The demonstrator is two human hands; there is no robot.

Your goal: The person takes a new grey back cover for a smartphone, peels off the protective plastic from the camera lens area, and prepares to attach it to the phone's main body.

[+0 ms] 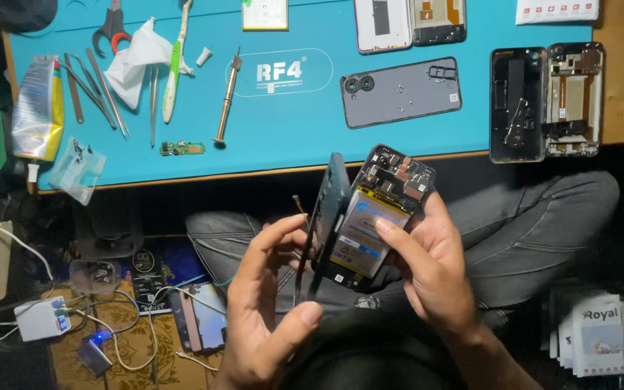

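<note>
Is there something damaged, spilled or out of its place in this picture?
Nothing is spilled. The phone held by the left hand and right hand is opened, its back cover lifted off one side. Small screws lie loose on another back cover on the blue mat.

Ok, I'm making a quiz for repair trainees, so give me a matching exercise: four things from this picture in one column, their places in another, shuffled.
Things:
1. opened phone
2. dark phone back cover
3. screwdriver
4. scissors

Places:
A. top left corner of the blue mat
B. flat on the mat, camera rings to the left
C. held between the left hand and right hand, over the lap
D. on the mat, right of the crumpled tissue

Pairs: 1-C, 2-B, 3-D, 4-A
</note>
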